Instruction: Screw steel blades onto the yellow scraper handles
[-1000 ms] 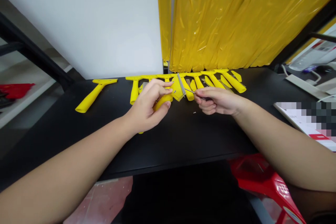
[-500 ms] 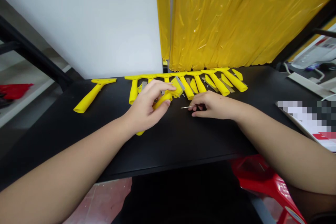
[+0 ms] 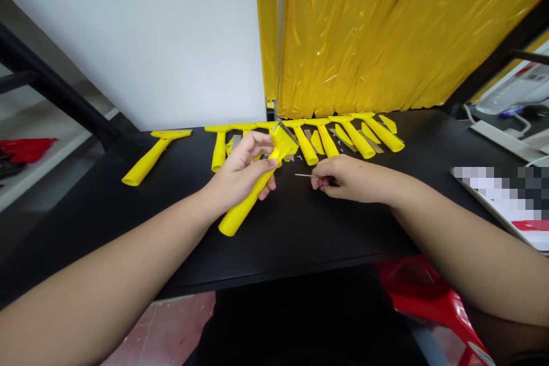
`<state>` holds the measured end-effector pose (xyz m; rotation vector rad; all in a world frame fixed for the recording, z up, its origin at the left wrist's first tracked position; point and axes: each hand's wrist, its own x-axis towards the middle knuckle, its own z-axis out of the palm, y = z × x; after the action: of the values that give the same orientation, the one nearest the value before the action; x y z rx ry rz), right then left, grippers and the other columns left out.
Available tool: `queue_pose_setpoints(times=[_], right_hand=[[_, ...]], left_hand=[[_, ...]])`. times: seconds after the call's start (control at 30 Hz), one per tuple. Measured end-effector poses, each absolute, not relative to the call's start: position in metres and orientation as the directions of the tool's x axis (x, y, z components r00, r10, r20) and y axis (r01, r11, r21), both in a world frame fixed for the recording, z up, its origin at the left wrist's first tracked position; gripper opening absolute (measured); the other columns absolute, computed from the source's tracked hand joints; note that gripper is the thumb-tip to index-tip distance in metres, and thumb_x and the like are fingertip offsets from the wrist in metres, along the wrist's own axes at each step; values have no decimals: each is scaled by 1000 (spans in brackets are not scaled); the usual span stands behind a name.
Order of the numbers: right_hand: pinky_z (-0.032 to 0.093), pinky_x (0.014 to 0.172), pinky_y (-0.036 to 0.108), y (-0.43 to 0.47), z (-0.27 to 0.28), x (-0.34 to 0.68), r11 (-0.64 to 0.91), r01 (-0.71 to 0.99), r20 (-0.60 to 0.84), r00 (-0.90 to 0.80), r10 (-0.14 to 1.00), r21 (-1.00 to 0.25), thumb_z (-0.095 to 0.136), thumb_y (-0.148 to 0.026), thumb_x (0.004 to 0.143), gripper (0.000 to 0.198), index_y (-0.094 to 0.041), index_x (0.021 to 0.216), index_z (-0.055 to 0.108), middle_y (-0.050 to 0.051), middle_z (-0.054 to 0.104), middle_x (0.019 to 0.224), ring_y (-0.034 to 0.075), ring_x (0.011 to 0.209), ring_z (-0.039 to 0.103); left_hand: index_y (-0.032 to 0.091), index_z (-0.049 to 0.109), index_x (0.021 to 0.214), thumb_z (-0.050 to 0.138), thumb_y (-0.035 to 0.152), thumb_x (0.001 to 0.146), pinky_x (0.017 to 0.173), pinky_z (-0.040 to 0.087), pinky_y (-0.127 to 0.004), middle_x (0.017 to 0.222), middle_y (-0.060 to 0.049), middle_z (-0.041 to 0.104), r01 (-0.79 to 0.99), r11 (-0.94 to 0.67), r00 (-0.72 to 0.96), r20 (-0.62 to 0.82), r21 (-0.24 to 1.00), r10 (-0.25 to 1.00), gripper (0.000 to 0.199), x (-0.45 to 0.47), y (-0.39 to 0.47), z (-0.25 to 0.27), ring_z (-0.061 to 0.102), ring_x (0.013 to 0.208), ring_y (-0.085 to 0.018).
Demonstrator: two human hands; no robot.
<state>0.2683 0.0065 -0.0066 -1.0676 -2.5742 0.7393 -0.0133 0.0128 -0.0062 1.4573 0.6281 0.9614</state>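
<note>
My left hand [image 3: 246, 168] is closed round the neck of a yellow scraper [image 3: 244, 209], its handle slanting down toward me and its head with a grey metal blade [image 3: 286, 136] tilted up to the right. To the right, my right hand [image 3: 343, 178] is closed on a thin metal screwdriver [image 3: 303, 175], whose shaft points left toward the scraper without touching it. The screwdriver's grip is hidden in the fingers. Behind both hands lies a row of yellow scraper handles [image 3: 329, 140], with loose yellow plates [image 3: 344, 133], metal blades and small screws [image 3: 299, 158] among them.
One separate yellow handle [image 3: 146, 161] lies at the left of the black table [image 3: 274, 251]. A white panel [image 3: 193, 40] and yellow plastic sheeting [image 3: 364, 34] stand behind. A partly blurred flat item [image 3: 493, 194] lies at the right edge. A red stool [image 3: 433, 297] stands below.
My left hand has turned the scraper over, so its handle now shows along its length and the head points further up. My right hand has shifted slightly right, with the fingers curled more.
</note>
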Motion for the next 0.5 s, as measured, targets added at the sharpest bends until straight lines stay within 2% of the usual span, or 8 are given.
queue_pose_setpoints(times=[0.1,0.17,0.23,0.33,0.5], right_hand=[[46,65,28,3,-2,267,600,539,80,-701,709,-592,66,-7,85,16,-22,89,72,0,70,83,15,69,60],[48,67,29,1,1,265,581,449,204,-646,736,-679,69,-15,91,7,-22,90,68,2,73,88,16,75,64],[51,69,31,-1,2,260,562,360,337,-524,782,-744,73,-24,94,9,-22,90,65,4,74,92,18,80,67],[51,66,31,-4,1,252,547,305,430,-376,821,-779,76,-31,96,15,-23,92,64,6,74,95,19,80,67],[44,54,28,-7,-5,240,579,374,481,-327,814,-725,76,-37,98,18,-23,93,66,5,72,92,16,72,62]], left_hand=[[27,45,115,69,21,96,37,47,-18,86,6,66,-154,-52,526,126,987,841,32,-13,13,-5,66,48,-10],[28,43,117,67,22,97,37,45,-18,75,7,67,-129,26,545,50,991,837,32,-13,11,-4,62,44,-11],[29,43,117,66,24,98,38,44,-18,68,7,66,-105,100,570,-22,989,821,30,-11,8,-2,61,42,-12],[28,46,115,68,23,97,38,47,-20,73,6,68,-86,187,605,-97,979,791,28,-6,3,-2,64,44,-13],[27,50,117,70,18,94,41,53,-21,90,3,68,-96,221,614,-117,971,781,31,1,-2,-4,69,53,-12]])
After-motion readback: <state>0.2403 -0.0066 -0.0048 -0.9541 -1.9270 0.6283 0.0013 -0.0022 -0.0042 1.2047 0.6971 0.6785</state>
